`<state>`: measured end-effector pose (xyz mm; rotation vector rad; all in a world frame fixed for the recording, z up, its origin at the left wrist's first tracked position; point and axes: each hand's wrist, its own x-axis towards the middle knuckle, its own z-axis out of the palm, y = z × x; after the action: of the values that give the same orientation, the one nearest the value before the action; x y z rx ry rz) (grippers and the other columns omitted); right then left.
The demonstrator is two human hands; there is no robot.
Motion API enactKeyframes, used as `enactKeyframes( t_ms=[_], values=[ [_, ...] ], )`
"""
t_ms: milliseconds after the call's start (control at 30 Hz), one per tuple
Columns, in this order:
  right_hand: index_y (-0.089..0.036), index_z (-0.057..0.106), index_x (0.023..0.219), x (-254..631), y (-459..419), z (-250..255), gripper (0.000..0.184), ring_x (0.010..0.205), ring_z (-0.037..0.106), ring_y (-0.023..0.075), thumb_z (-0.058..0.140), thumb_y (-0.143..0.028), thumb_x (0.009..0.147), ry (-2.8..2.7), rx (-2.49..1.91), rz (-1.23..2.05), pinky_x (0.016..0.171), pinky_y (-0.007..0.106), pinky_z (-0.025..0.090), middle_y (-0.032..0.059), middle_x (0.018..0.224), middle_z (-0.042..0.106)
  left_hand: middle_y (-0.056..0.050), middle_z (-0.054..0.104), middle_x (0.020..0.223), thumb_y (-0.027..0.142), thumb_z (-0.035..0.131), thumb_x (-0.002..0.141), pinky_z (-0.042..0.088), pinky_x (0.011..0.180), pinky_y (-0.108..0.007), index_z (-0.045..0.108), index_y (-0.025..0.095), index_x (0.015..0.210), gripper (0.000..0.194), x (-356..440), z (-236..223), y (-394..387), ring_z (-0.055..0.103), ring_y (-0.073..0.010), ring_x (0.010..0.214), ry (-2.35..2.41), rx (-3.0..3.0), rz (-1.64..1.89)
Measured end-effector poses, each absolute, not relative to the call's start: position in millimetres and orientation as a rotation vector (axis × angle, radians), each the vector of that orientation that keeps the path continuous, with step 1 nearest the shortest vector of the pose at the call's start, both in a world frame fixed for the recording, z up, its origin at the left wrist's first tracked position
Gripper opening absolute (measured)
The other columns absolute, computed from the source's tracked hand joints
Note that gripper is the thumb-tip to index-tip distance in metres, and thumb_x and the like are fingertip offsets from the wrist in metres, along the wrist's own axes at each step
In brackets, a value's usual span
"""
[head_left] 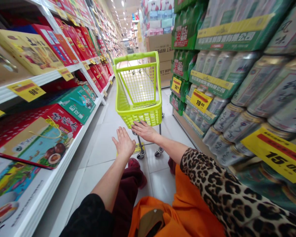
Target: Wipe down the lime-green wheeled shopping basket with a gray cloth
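Note:
A lime-green shopping cart (139,113) on a dark metal frame with casters stands in the aisle straight ahead. Its slatted basket shows nothing inside that I can make out. My left hand (124,141) is stretched forward just short of the cart's lower left side, fingers spread, with nothing in it. Over the lower front of the basket reaches my right hand (145,131), palm down with its fingers extended. Whether its fingertips touch the green plastic I cannot tell. Neither hand is wrapped around anything.
White shelves (64,138) with boxed gifts, including a red gift box (39,138), line the left. Shrink-wrapped cans (222,65) and green bottle packs (185,62) are stacked on the right, with yellow price tags (199,100). Brown cartons (160,49) stand beyond the cart. Tiled floor (98,144) runs between.

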<state>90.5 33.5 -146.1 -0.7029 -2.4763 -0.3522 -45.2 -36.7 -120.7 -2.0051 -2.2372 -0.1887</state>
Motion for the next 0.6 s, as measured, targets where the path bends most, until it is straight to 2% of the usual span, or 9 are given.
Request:
enactKeyframes(
  t_ms=[133,233,333,500,600],
  values=[
    [-0.015,0.049,0.127,63,45,-101,0.038,0.135,0.027,0.0225,0.035,-0.011,0.093,-2.357,-0.612,-0.435,0.110,0.049,0.024,0.0084,0.138,0.045,-0.021,0.016,0.150,0.031,0.047,0.077,0.015,0.108,-0.057,0.016,0.000,0.140,0.077,-49,-119,-28,0.012,-0.0293,0.139,-2.248,-1.975,-0.219],
    [-0.015,0.049,0.127,45,55,-84,0.038,0.135,0.026,0.0219,0.034,-0.011,0.092,-2.366,-0.596,-0.426,0.111,0.050,0.023,0.0080,0.139,0.044,-0.021,0.016,0.150,0.031,0.047,0.077,0.014,0.108,-0.057,0.014,0.000,0.141,0.078,-55,-117,-27,0.012,-0.0295,0.139,-2.269,-1.963,-0.227],
    [-0.015,0.052,0.123,39,56,-99,0.035,0.135,0.027,0.0218,0.037,-0.011,0.092,-2.405,-0.622,-0.381,0.111,0.049,0.024,0.0085,0.138,0.045,-0.020,0.014,0.150,0.031,0.047,0.077,0.014,0.109,-0.057,0.014,0.001,0.141,0.078,-62,-119,-32,0.012,-0.0293,0.139,-2.291,-1.957,-0.192],
    [-0.009,0.057,0.116,53,40,-152,0.031,0.131,0.034,0.0230,0.044,-0.008,0.088,-2.521,-0.772,-0.265,0.108,0.048,0.029,0.0146,0.130,0.052,-0.020,0.014,0.150,0.029,0.045,0.076,0.016,0.108,-0.057,0.014,0.002,0.142,0.078,-69,-125,-41,0.014,-0.0285,0.139,-2.281,-1.977,-0.127],
    [-0.009,0.058,0.115,63,33,-159,0.030,0.130,0.037,0.0235,0.048,-0.007,0.086,-2.558,-0.765,-0.246,0.107,0.047,0.031,0.0157,0.128,0.054,-0.019,0.014,0.150,0.030,0.045,0.076,0.017,0.108,-0.057,0.015,0.002,0.141,0.077,-68,-124,-38,0.014,-0.0285,0.139,-2.260,-1.991,-0.132]
  ],
)
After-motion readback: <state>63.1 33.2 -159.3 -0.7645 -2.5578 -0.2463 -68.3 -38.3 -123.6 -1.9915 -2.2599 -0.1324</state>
